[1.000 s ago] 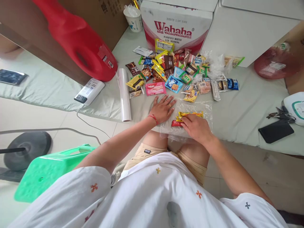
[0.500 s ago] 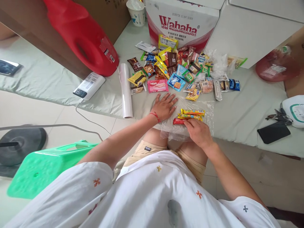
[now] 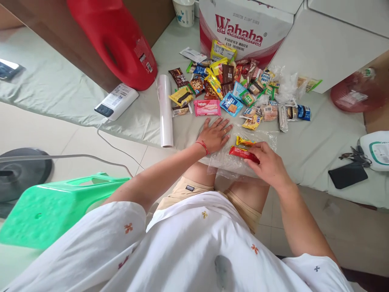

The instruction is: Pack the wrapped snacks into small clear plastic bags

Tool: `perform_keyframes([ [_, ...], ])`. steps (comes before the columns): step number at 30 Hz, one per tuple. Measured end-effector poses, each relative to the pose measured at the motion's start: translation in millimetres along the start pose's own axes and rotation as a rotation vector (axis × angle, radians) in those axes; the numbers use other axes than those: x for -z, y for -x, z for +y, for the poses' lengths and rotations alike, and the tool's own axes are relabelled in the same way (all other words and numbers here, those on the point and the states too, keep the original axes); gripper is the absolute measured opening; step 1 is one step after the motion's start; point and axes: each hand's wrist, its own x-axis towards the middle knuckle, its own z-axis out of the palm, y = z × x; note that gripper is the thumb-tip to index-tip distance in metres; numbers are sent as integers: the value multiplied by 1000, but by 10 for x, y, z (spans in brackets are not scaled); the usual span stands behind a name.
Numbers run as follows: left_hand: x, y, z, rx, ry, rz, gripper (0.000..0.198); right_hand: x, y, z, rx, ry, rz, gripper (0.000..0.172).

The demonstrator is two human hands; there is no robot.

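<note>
My left hand lies flat with fingers spread, pressing on the left side of a clear plastic sheet spread at the bed-like surface's edge. On that sheet are a red-wrapped snack bar and a yellow-wrapped snack bar, side by side. My right hand closes its thumb and fingers round the right end of the red bar. Its fingertips also cover the yellow bar's right end, and whether they grip that one I cannot tell. Just beyond lies a pile of packaged snacks, with a pink wafer pack at its near side.
Left of the pile lies a roll of clear film. Farther left are a white power bank with a cable and a red jug. A Wahaha carton stands behind. A black pouch with keys lies right; a green stool stands lower left.
My right hand has shifted from the red bar's near side to the right ends of the bars, covering more of them. My left hand stays flat on the sheet. The camera view has tilted slightly.
</note>
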Motion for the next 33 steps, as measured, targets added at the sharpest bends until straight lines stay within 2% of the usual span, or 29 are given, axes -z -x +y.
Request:
perform_keyframes([
  [3,-14,-3,-8,0,-3,5,57,47,-139,96,-49,76,-17,47],
  [6,-35,-8,-15,-3,4,21,57,34,-315,116,-74,163,-134,75],
  [7,-41,-9,-17,-5,10,28,57,33,-364,103,-84,195,-172,77],
  [12,-34,-12,-10,-9,47,35,57,94,-491,-17,-83,326,-291,46],
  [18,-12,-5,10,-4,65,33,56,183,-526,2,-151,363,-377,42],
  [25,10,2,7,-15,79,32,56,137,-453,110,-313,356,-342,45],
  [28,31,6,10,-13,79,31,55,189,-360,119,-410,315,-305,44],
  [33,6,-9,1,-19,89,37,55,350,-149,55,-641,34,-142,37],
])
